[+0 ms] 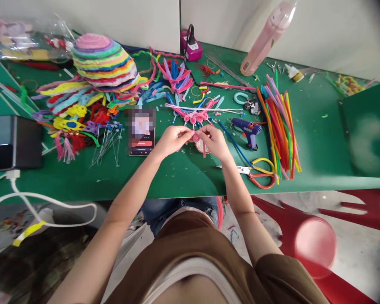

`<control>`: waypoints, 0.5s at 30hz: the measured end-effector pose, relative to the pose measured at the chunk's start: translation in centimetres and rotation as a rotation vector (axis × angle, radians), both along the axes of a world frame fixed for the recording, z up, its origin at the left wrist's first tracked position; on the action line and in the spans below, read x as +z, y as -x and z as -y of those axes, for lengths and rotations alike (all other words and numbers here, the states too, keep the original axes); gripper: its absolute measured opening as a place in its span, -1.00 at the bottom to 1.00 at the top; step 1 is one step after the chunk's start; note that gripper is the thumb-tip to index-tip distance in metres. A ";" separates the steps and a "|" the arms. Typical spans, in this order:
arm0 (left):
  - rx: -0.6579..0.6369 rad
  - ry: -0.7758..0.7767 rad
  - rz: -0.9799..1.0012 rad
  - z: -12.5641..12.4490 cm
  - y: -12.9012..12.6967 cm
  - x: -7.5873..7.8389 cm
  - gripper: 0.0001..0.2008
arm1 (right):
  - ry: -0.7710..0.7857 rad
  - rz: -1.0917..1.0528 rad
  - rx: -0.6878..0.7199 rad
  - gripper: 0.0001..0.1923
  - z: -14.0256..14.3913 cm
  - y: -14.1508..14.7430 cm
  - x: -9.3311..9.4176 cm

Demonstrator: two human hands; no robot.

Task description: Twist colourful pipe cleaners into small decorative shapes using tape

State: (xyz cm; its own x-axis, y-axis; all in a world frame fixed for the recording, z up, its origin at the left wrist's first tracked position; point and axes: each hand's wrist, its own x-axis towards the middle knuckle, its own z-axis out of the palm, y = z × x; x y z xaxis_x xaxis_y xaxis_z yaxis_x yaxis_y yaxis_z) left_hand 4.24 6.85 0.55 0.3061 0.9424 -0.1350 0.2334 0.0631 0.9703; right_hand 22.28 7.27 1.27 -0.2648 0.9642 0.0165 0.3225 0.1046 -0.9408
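1. Two bare hands meet over the front middle of the green bench (183,177). The left hand (171,140) and the right hand (213,141) each have their grip closed, fingertips pinched on one pink pipe-cleaner piece (194,136) between them.
2. That piece is fuzzy, pale pink and curled into small loops; it hangs just above the bench, partly hidden by the fingers.
3. One pair of scissors (261,171) with yellow and red handles lies right of the right hand.
4. One phone (141,136) lies just left of the left hand.
5. One blue glue gun (249,130) stands beyond the scissors, beside a bundle of coloured pipe cleaners (280,126).
6. Farther back sit one striped woven hat (104,62) and one pink bottle (267,40).
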 end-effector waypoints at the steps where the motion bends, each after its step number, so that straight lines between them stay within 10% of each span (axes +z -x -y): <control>1: 0.002 -0.007 -0.017 0.0 0.1 0.1 -0.66 | 0.001 0.003 -0.004 -0.77 0.0 0.0 0.0; 15: 0.139 -0.134 0.014 1.0 -1.7 0.3 -0.62 | -0.025 -0.058 -0.238 -0.60 -0.1 1.1 -1.0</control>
